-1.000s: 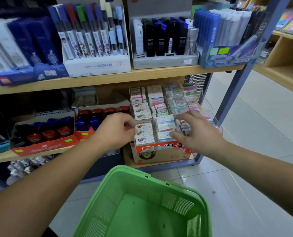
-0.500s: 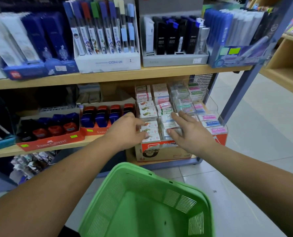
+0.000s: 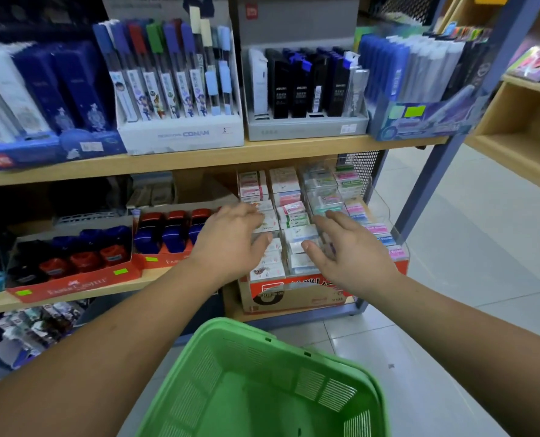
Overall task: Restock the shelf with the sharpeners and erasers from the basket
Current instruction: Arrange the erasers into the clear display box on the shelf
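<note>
Over the eraser rack (image 3: 379,201), L hand (image 3: 231,238) & R hand (image 3: 353,250) spread, empty; contact w/ erasers (image 3: 286,184) unclear, blurred.

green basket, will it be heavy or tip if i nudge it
Probably light: the green basket is thin slotted plastic, and the part in view shows nothing inside. Its thick rim suggests it stays stiff. Smooth plastic would likely slide easily.

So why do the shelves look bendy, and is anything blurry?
In the head view the wide lens bows the upper shelf board and tilts the blue post; the eraser boxes, left hand and right hand look a bit smeared; the floor tiles carry soft glare; the green basket looks fairly sharp.
</note>
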